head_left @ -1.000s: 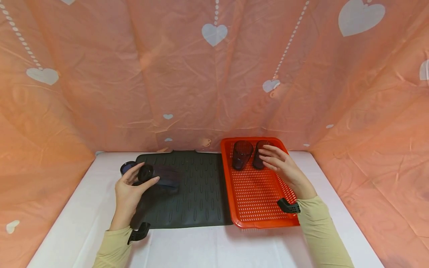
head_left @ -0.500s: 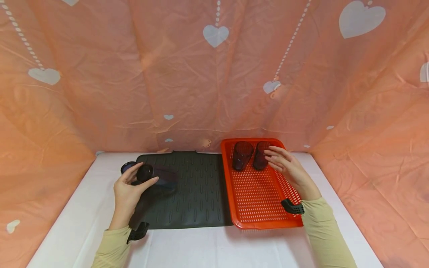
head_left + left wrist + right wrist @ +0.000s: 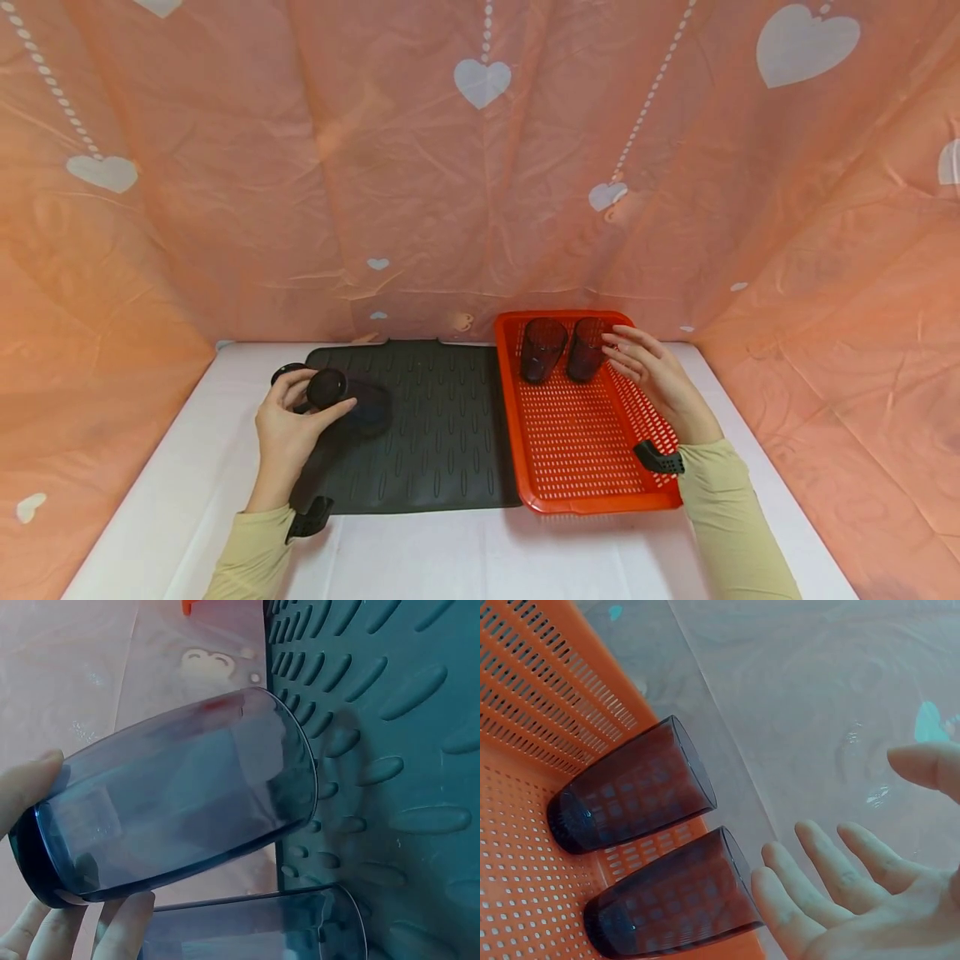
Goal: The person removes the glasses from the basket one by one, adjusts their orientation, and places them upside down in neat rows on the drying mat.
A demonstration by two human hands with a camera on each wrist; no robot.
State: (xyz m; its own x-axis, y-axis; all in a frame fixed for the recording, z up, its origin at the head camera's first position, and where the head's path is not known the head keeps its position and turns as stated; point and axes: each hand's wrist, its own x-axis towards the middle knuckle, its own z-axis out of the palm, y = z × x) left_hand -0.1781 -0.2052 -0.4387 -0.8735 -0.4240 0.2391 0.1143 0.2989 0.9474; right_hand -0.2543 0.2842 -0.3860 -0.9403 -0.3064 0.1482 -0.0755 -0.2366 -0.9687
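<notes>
My left hand [image 3: 288, 421] grips a dark bluish drinking glass [image 3: 187, 795] by its thick base, thumb on one side and fingers on the other. The glass is upside down and slightly tilted, its rim close over the dark ribbed mat [image 3: 442, 433]. Beside it, at the mat's left side, a second glass [image 3: 240, 930] stands inverted, partly hidden behind the hand in the head view. My right hand [image 3: 660, 379] hovers with spread, relaxed fingers over the right side of the red basket [image 3: 528, 492]. Two upright purple-tinted glasses [image 3: 542, 350] [image 3: 585, 350] stand at the basket's back.
Mat and basket lie side by side on a white-covered table [image 3: 420, 558]. A peach-coloured curtain [image 3: 420, 208] with white hearts rises right behind them and along both sides.
The held glass has turned more steeply rim-down, its rim drawing left over the mat. My right hand has shifted a little right, away from the glasses in the basket.
</notes>
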